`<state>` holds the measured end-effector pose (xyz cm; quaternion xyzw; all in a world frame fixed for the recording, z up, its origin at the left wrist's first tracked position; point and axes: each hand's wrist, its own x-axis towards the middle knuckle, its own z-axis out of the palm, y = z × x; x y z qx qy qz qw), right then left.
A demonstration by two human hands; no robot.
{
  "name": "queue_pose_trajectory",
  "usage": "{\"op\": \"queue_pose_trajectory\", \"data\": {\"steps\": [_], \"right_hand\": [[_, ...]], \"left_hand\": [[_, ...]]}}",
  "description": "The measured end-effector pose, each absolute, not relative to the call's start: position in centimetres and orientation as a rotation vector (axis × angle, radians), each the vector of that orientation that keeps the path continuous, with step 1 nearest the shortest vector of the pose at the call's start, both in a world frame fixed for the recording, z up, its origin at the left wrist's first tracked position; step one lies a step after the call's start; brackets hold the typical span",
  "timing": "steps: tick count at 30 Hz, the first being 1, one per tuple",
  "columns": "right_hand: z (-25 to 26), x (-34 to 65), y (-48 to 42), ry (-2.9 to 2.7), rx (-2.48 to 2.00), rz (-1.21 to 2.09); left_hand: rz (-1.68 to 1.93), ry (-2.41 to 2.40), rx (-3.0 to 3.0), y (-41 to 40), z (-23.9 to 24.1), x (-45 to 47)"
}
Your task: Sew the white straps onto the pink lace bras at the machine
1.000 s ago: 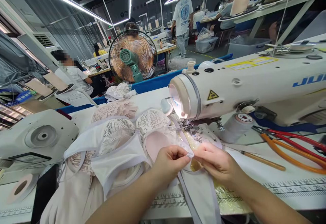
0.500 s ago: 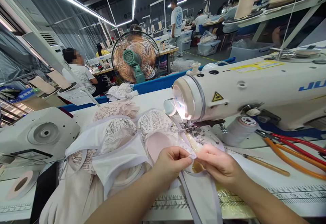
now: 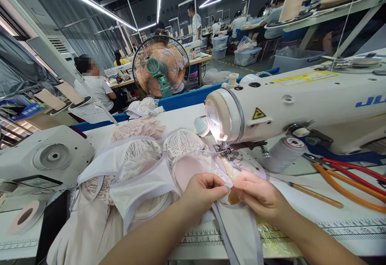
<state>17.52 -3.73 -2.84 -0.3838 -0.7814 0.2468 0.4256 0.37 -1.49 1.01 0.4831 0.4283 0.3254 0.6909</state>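
My left hand (image 3: 202,193) and my right hand (image 3: 259,196) meet in front of the needle of a white sewing machine (image 3: 295,104). Both pinch the edge of a pale pink lace bra piece (image 3: 193,167), fingertips nearly touching. A white strap (image 3: 224,233) hangs from the piece toward me. More lace cups (image 3: 135,156) lie heaped to the left of my hands.
Orange and red scissors (image 3: 343,184) and a wooden-handled tool (image 3: 313,196) lie right of my hands, near a thread spool (image 3: 282,154). A tape roll (image 3: 25,216) sits at the left edge. A fan (image 3: 161,67) stands behind the table. Other people work further back.
My hands stay pinched on the fabric in almost the same place. The view has shifted slightly, and a standing person in the background has walked farther away.
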Motion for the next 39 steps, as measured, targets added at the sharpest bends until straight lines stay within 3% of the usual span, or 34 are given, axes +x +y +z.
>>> {"op": "queue_pose_trajectory", "data": {"steps": [13,27,39], "right_hand": [[-2.2,17.0,-3.8,-1.900,-1.052,0.722],[-1.9,16.4,-4.2,-1.585,-1.192,1.208],[-2.3,16.8,-4.1,-1.592,-1.176,1.038]], "left_hand": [[0.695,0.993,1.111,-1.6,1.3,0.4],[0.705,1.000,1.233,-1.7,0.9,0.7],[0.719,0.952,1.352,-1.7,0.3,0.7]]}}
